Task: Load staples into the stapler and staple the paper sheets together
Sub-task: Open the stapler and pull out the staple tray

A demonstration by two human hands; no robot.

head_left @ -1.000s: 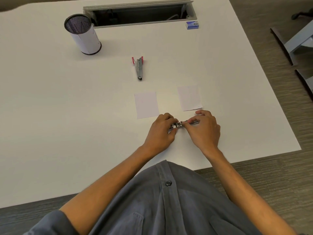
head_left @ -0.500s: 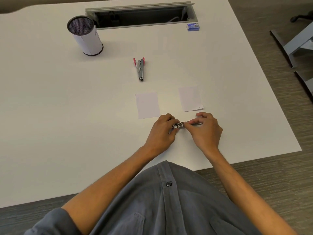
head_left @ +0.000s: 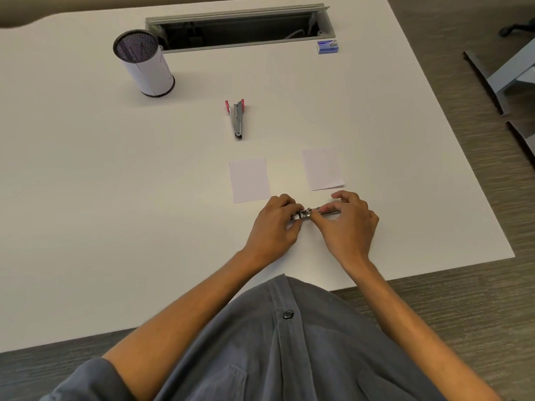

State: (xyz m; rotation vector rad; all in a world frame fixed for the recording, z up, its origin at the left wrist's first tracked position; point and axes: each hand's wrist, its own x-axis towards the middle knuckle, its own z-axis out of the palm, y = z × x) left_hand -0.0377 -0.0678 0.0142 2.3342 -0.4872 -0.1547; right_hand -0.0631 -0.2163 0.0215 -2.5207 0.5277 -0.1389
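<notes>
A small metal stapler lies between both hands near the table's front edge. My left hand grips its left end with curled fingers. My right hand pinches its right end between thumb and fingers. Most of the stapler is hidden by the fingers. Two small white paper sheets lie just beyond the hands, one on the left and one on the right, apart from each other. A blue staple box sits at the far right of the table.
A metal tool with red handles lies mid-table beyond the sheets. A mesh pen cup stands at the back left. An open cable tray is set into the white table. Chair parts stand on the floor at right.
Both hands stay on the stapler at the same spot; the right hand's fingers have spread slightly. The view has shifted a little.
</notes>
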